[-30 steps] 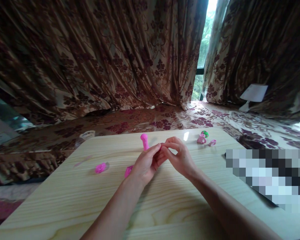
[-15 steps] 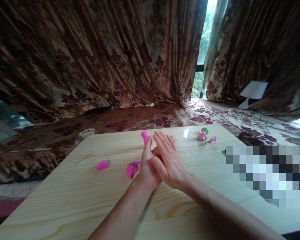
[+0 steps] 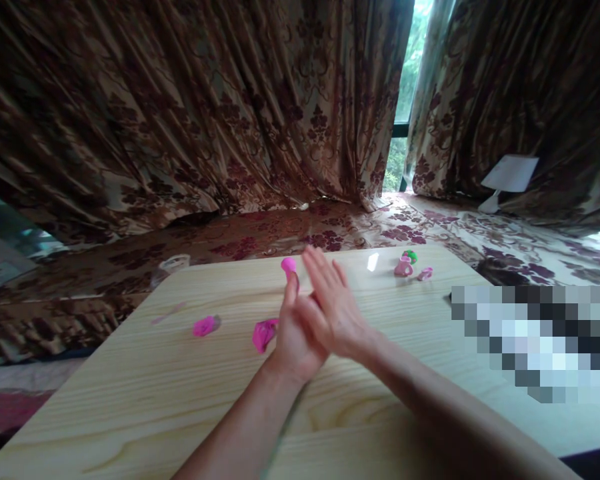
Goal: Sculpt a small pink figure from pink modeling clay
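**Left hand [image 3: 300, 337] and right hand [image 3: 341, 313] pressed together above a pale wooden desk [image 3: 140, 407]**

Both forearms reach in from the near edge, the left one angling to the right and the right one to the left, and the hands meet over the middle of the desk. The right hand lies across the left palm, its fingers straight, close together and pointing to the far side. The left thumb stands up; the left fingers are mostly hidden behind the right hand. Whether anything is held between the palms, I cannot tell.

Just beyond the left thumb is a pink knobbed piece [image 3: 289, 264], its lower part hidden by the thumb. A crumpled pink piece [image 3: 264, 335] lies just left of the left hand, and a pink lump [image 3: 205, 326] rests farther left. On the far right of the desk sit a pink cup-like piece [image 3: 403, 268], a green ball [image 3: 411, 256] behind it and a small pink piece [image 3: 425, 274] to its right. Masking squares cover an object [image 3: 540, 347] at the right.

Beyond the desk spreads a flower-patterned cloth [image 3: 260, 233], with a white lamp [image 3: 511, 175] at far right. Heavy patterned curtains [image 3: 190, 100] part at a narrow window [image 3: 405, 100].
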Available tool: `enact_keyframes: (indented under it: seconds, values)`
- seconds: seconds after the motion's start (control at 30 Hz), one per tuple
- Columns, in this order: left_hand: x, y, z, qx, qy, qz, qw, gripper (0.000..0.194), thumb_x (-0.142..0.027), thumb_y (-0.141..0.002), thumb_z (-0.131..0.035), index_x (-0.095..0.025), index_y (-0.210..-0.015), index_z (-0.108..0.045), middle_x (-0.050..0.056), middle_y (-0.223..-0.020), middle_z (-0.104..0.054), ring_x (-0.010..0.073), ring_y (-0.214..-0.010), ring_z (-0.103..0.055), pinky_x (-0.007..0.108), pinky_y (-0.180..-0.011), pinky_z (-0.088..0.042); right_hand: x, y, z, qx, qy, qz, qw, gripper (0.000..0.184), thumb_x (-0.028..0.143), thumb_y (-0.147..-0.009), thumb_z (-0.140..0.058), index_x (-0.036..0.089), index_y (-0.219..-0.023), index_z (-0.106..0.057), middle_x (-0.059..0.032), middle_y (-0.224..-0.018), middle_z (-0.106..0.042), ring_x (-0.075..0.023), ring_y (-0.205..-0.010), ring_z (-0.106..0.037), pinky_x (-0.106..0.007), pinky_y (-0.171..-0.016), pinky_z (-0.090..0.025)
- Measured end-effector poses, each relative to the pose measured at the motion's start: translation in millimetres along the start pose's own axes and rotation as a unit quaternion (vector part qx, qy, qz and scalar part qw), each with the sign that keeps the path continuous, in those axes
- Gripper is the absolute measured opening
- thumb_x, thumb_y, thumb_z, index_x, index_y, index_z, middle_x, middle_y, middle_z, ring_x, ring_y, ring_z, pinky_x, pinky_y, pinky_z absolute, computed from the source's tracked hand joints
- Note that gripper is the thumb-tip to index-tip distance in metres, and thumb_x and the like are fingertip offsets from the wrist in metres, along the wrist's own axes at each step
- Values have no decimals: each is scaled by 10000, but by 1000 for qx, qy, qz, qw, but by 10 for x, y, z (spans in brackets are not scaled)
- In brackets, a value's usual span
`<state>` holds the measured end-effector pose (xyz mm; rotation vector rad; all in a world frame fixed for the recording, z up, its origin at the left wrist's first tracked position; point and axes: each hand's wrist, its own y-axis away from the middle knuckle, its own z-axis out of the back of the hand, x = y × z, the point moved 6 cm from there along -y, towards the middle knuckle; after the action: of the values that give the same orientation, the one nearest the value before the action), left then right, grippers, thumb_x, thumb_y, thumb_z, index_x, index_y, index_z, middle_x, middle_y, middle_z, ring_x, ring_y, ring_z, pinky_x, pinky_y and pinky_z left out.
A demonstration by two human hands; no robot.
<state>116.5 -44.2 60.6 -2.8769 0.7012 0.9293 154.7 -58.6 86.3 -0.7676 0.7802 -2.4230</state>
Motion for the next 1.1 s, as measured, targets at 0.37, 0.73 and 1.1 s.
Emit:
enact_keyframes:
  seconds: [0.37,0.73,1.1]
  values:
    - [44,-4,33,37,-3,7,999,490,-493,-860,-358,-232,-1247,-504,17,-1347,-471,220,-1345,-252,389,-1066,-253,-18,-4,16,-6,8,-28,1000,598,390,-907,-275,129,-1428,-139,-88,-1505,-131,-192,-1385,-67,-461,-1112,-95]
    - [53,30,-62,77,35,66,994,519,-492,-836,-402,-191,-1246,-506,51,-1341,-481,237,-1346,-249,396,-1092,-216,-89,-2,46,-19,45,-45,998,604,385,-907,-278,116,-1427,-129,-98,-1507,-114,-192,-1387,-33,-465,-1113,-50]
    - [97,-4,13,60,8,69,996,534,-543,-820,-403,-176,-1178,-553,84,-1276,-535,255,-1290,-359,410,-1024,-327,-72,-5,31,8,46,-35,998,640,409,-894,-313,115,-1431,-126,-101,-1503,-125,-221,-1386,-50,-483,-1108,-44]
